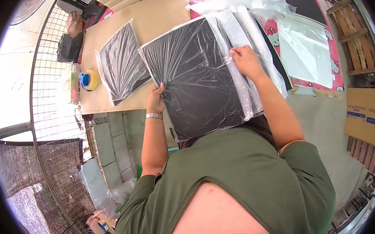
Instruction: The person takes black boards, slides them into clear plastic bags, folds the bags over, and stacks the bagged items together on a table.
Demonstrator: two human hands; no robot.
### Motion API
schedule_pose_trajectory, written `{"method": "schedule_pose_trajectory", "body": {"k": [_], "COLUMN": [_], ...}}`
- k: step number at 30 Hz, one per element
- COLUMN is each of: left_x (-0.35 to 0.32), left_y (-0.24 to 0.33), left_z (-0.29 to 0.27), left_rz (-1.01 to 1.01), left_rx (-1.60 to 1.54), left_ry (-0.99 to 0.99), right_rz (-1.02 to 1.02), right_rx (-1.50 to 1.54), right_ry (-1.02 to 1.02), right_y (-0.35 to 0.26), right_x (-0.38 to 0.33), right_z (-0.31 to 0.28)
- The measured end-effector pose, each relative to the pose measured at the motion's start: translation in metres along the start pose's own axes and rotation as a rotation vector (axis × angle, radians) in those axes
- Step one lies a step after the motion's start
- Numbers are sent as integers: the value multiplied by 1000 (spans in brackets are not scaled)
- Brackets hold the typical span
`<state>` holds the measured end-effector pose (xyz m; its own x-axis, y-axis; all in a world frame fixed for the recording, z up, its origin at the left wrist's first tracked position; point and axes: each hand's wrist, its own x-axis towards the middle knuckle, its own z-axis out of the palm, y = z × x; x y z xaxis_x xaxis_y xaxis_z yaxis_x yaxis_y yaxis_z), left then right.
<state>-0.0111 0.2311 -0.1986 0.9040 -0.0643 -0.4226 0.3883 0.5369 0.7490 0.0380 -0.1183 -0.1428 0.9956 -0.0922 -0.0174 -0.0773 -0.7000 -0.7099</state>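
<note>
Leftmost: tape dispenser, yellow and blue, near counter edge. Just beside it, second bagged black sheet flat on counter. Next, left hand clamped on lower left edge of bagged black sheet, thumb on top; sheet held tilted above counter edge, close to chest. Right hand pinched on sheet's upper right edge, where loose plastic flap overhangs. Hands well apart. Judgement: keep both grips firm, plastic taut, flap smoothed flat without creasing. Far right, clear bags on patterned cloth.
</note>
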Motion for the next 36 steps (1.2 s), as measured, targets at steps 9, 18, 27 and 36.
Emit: {"method": "schedule_pose_trajectory", "body": {"k": [9,18,27,36], "left_x": [-4,5,9,-5], "left_y": [40,12,-6,-13], "left_z": [-30,-16,-10,-50], "left_rz": [45,22,-14,159], "left_rx": [126,73,-61,-247], "left_ry": [57,-8,-79,-129], "right_rz": [-61,312,382,-16], "right_rx": [-570,-447,521,858], "right_ry": [321,78,-279,-375], "right_y": [-1,-5,18,-77], "right_x": [-23,8,25,-24], "right_z": [2,-13,-26,-34]}}
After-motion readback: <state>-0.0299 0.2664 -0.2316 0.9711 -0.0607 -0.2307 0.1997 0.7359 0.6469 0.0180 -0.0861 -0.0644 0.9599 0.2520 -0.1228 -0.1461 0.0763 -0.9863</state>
